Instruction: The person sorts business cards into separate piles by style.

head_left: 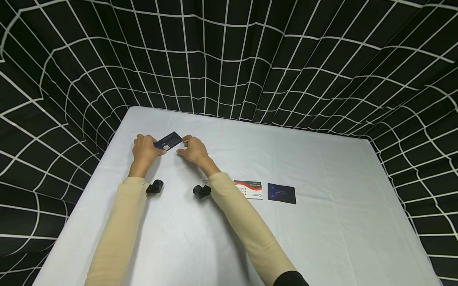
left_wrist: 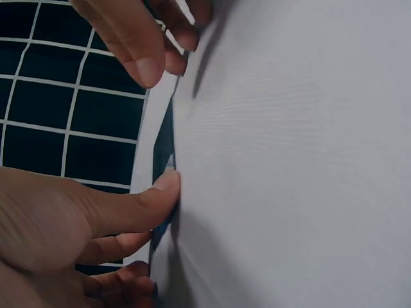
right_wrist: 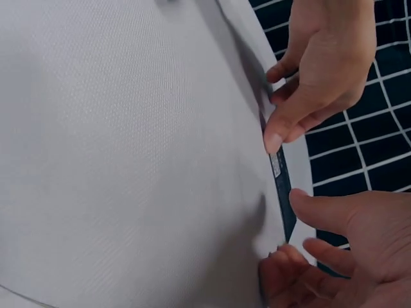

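Note:
A dark blue business card with a printed QR code lies near the far left of the white table in the head view. My left hand pinches its left end, with the thumb over the face beside the code. In the right wrist view the left thumb presses the card's edge. My right hand is at the card's right end, fingers relaxed. Its forefinger is at the corner, while the thumb sits apart from the card. From the left wrist view, the card shows only as a thin dark strip.
Right of my right forearm lie a white and red business card, partly covered by the sleeve, and a dark blue card. Black wrist cameras sit on both wrists. A black curtain with a white grid surrounds the white-covered table.

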`<action>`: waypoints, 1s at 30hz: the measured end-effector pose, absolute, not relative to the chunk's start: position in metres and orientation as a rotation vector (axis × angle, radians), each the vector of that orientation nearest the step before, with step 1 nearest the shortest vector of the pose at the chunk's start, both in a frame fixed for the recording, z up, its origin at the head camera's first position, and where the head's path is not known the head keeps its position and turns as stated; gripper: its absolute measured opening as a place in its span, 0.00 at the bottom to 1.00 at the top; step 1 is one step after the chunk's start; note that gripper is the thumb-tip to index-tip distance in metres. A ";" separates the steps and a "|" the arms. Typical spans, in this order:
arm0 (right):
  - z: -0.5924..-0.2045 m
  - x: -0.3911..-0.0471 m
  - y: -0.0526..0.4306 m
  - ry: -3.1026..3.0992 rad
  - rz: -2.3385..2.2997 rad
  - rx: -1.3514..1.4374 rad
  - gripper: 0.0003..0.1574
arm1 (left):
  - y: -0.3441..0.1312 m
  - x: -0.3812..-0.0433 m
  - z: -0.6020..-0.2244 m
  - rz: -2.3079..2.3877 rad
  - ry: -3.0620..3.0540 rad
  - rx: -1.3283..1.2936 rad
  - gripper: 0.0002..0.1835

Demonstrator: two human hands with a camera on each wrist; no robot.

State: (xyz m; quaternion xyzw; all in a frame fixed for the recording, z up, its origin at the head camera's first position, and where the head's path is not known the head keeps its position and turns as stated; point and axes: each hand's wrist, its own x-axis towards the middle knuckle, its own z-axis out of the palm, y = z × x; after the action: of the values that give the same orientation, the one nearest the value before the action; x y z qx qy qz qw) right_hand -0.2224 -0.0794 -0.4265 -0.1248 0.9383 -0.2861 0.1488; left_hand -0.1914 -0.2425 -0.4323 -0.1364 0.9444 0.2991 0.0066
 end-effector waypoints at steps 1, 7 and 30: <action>-0.428 -0.223 -0.081 2.704 -0.831 -0.345 0.35 | -0.244 -0.191 -0.432 0.957 2.940 -0.413 0.31; -0.434 -0.225 -0.092 2.760 -0.870 -0.264 0.41 | -0.246 -0.188 -0.436 1.115 2.905 -0.296 0.31; -0.429 -0.233 -0.041 2.431 -1.377 -0.197 0.19 | -0.217 -0.176 -0.441 1.731 2.548 -0.264 0.21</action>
State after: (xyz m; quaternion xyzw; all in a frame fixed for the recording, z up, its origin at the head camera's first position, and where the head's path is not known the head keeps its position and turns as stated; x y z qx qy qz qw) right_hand -0.2325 -0.0407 -0.4286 -0.0693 0.8554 -0.4845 0.1694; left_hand -0.1759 -0.2172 -0.4410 -0.0854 0.8239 0.5597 0.0250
